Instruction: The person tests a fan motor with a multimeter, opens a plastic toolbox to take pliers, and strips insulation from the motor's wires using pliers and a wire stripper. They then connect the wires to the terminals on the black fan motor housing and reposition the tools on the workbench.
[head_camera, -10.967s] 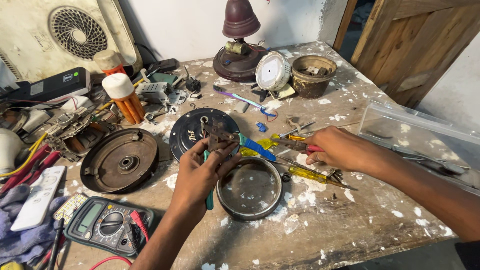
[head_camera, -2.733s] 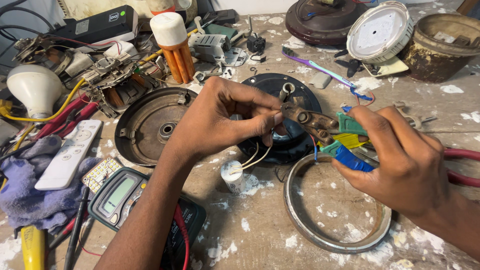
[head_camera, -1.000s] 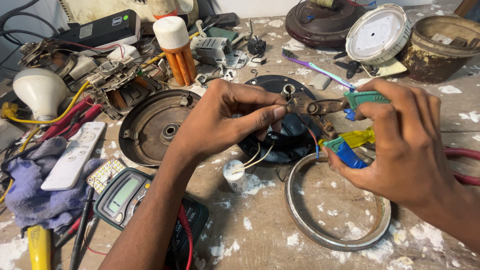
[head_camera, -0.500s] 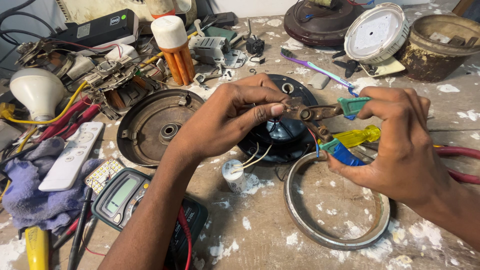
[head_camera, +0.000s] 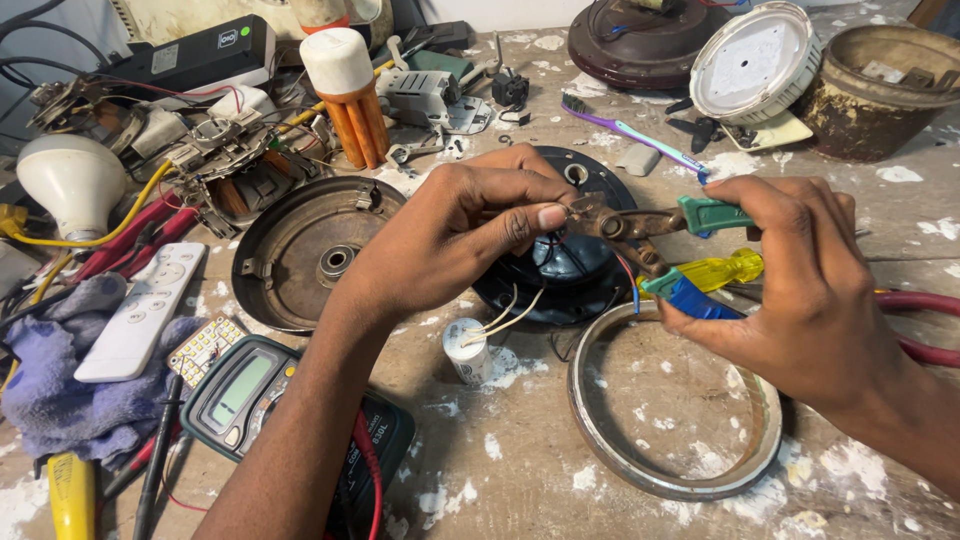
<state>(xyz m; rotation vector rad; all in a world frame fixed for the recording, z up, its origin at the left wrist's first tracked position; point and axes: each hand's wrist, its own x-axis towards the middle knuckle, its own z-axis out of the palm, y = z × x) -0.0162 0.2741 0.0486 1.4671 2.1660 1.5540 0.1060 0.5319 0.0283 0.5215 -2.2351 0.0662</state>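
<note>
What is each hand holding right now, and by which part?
The right hand holds the pliers by their green handles. The left hand pinches a thin wire between thumb and fingertips, right at the plier jaws.

You have two hands (head_camera: 470, 225) (head_camera: 800, 290), one pliers (head_camera: 640, 222), one white bulb (head_camera: 70, 180), one remote (head_camera: 140, 310), one meter (head_camera: 250, 385), maybe two round covers (head_camera: 300, 250).
</note>
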